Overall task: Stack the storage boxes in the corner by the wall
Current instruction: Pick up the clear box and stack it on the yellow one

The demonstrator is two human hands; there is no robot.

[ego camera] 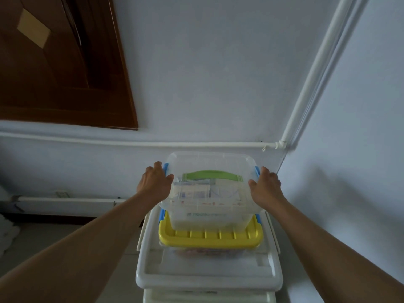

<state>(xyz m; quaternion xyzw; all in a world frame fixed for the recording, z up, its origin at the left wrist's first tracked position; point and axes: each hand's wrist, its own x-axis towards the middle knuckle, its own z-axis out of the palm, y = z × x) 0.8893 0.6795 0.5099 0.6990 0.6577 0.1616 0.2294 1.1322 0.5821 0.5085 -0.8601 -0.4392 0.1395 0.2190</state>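
While both arms reach forward, a person's left hand [154, 183] and right hand [266, 186] grasp the two short ends of a clear storage box [209, 189], fingers wrapped over its blue side latches [165, 169] and thumbs lying on the lid. The box, fitted with a green carrying handle [211, 174] and holding papers or small packets too blurred to identify, sits directly on a second box with a yellow lid [209, 238], whose contents show only as a reddish blur. That box rests in turn on the lid of a large white container [207, 274], with another white unit [207, 297] partly in view below at the near edge. The stack stands in the corner where two pale blue walls [218, 84] meet, on the right of the scene. White pipes [153, 144] run along the far wall and up the corner behind the boxes. A brown wooden door [54, 62] fills the far left.
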